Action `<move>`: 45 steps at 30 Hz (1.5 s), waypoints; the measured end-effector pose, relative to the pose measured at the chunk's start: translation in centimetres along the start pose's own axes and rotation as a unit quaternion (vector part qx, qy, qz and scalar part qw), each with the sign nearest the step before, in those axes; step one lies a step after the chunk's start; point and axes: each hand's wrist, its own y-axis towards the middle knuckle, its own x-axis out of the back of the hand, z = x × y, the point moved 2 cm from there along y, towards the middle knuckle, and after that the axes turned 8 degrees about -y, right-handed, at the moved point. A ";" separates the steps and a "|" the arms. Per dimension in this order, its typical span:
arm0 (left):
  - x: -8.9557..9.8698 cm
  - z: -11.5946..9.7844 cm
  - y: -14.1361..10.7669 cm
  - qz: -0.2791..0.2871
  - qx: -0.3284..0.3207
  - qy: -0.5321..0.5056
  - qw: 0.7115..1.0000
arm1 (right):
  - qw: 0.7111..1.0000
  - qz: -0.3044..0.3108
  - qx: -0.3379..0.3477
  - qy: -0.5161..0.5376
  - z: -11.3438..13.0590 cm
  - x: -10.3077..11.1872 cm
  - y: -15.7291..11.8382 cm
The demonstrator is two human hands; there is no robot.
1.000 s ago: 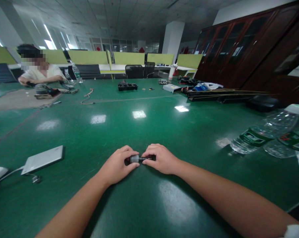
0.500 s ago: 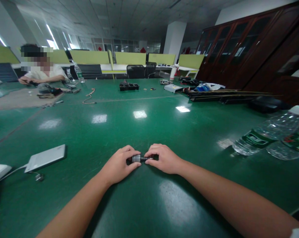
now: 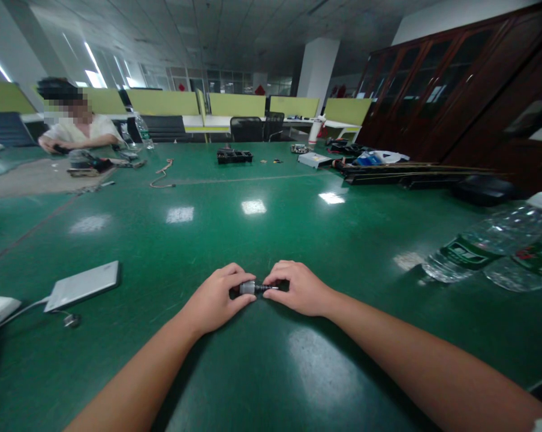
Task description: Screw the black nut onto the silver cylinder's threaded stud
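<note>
Between my two hands, low over the green tabletop [image 3: 235, 234], lies a small silver cylinder [image 3: 247, 287] with a dark ridged shaft [image 3: 261, 288] pointing right. The thumb and fingers of my left hand [image 3: 218, 300] are closed around the cylinder and hide its left end. My right hand [image 3: 302, 289] pinches the shaft's far end with thumb and fingertips, where a thin bright tip shows. What kind of part it is, I cannot tell.
On the left lie a silver flat device [image 3: 84, 287] with a white cable and a small metal piece [image 3: 72, 321]. Clear water bottles [image 3: 464, 252] stand on the right. Farther back are a black tray [image 3: 234, 156], long dark strips [image 3: 388, 173] and a seated person [image 3: 80, 129].
My hands keep nearly the same pose around the cylinder and shaft; my right fingertips sit a touch farther right. The seated person's hands have shifted slightly right.
</note>
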 end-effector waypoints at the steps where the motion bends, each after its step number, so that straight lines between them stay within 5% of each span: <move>1: 0.0 0.0 0.0 0.000 0.000 0.001 1.000 | 1.000 -0.001 0.000 0.000 0.0 0.0 0.0; 31: 0.0 0.3 -0.1 -0.007 -0.002 -0.001 1.000 | 0.999 0.024 -0.042 -0.007 -1.3 0.9 -0.5; 38: 0.1 0.3 0.0 -0.012 0.001 0.005 1.000 | 0.991 0.032 -0.132 -0.017 -2.7 1.9 -0.5; 45: 0.1 0.2 0.0 -0.012 0.007 -0.001 1.000 | 0.994 0.033 -0.101 0.003 -2.5 1.7 -0.5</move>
